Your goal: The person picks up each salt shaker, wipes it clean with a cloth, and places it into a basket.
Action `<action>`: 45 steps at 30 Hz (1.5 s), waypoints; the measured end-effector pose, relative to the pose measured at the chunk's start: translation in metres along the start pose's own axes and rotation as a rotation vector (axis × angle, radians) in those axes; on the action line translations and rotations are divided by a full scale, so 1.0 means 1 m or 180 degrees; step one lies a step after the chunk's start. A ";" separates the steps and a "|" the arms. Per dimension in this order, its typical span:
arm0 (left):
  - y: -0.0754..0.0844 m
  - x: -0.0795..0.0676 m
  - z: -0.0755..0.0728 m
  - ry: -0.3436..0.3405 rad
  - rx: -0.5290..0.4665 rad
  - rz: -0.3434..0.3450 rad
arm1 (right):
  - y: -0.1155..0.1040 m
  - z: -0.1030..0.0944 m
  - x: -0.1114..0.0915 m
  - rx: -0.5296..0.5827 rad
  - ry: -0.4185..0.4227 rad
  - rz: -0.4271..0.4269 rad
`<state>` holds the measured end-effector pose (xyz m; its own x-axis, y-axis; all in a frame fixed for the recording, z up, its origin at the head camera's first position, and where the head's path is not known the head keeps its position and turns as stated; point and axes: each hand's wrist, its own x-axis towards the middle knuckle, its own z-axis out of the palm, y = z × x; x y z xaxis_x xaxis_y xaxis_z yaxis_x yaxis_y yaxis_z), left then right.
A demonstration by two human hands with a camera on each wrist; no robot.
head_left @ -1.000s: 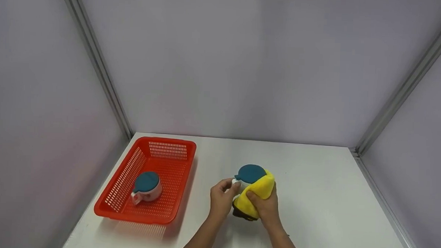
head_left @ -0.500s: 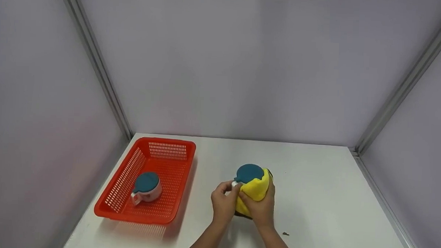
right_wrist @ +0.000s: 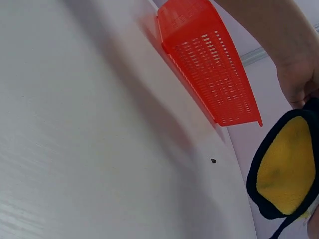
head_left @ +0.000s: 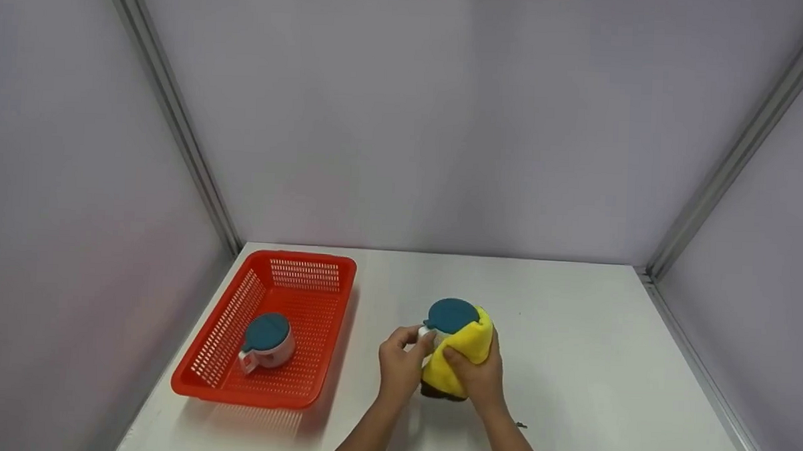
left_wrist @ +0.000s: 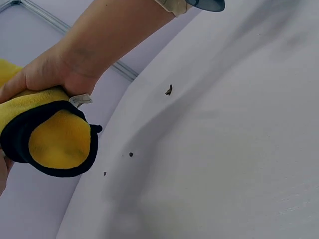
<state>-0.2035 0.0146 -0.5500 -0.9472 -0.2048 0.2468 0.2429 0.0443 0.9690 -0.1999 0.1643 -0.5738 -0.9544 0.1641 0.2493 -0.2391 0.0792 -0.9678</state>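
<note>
A white cup with a teal lid (head_left: 453,315) is held up over the table between both hands. My left hand (head_left: 400,365) pinches its white handle (head_left: 427,333) with thumb and fingers. Round the cup's right and front side my right hand (head_left: 481,378) grips a yellow cloth (head_left: 464,351), pressing it to the wall. The cloth's dark-edged lower end hangs under the cup; in the left wrist view the yellow cloth (left_wrist: 60,142) shows a black border, as does the cloth (right_wrist: 288,167) in the right wrist view. The cup's lower body is hidden by the cloth.
A red plastic basket (head_left: 334,330) stands on the table at the left. Inside it sits a similar lidded cup (head_left: 268,340), its handle toward the front left. Small dark crumbs (left_wrist: 169,90) lie on the white table (head_left: 603,366). Grey-white panels enclose the back and sides.
The right hand and cloth shifted left around the cup, then slightly back, the cloth's folds changing. The cup moved a little left, its handle still held by the left hand.
</note>
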 end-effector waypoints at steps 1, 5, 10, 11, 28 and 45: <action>0.001 0.001 -0.001 -0.0032 -0.0027 -0.0020 | -0.001 -0.001 0.001 0.0019 -0.0038 0.0027; 0.002 0.005 -0.003 -0.0134 -0.0042 -0.0126 | -0.004 -0.007 0.003 0.0098 -0.0174 0.0153; 0.000 0.008 -0.006 -0.0277 0.0006 -0.0224 | -0.003 -0.013 0.006 0.0212 -0.0302 0.0325; 0.000 0.009 -0.007 -0.0312 -0.0001 -0.0236 | -0.003 -0.015 0.007 0.0222 -0.0326 0.0354; 0.000 0.022 -0.019 -0.0815 -0.0082 -0.0441 | -0.012 -0.031 0.012 0.0345 -0.0741 0.0649; -0.005 0.004 -0.001 -0.0287 -0.0004 -0.0511 | -0.008 -0.007 0.001 -0.0055 0.0024 0.0158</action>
<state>-0.2084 0.0123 -0.5537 -0.9887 -0.1205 0.0888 0.0873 0.0171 0.9960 -0.1976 0.1707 -0.5659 -0.9636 0.1757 0.2014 -0.1885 0.0876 -0.9782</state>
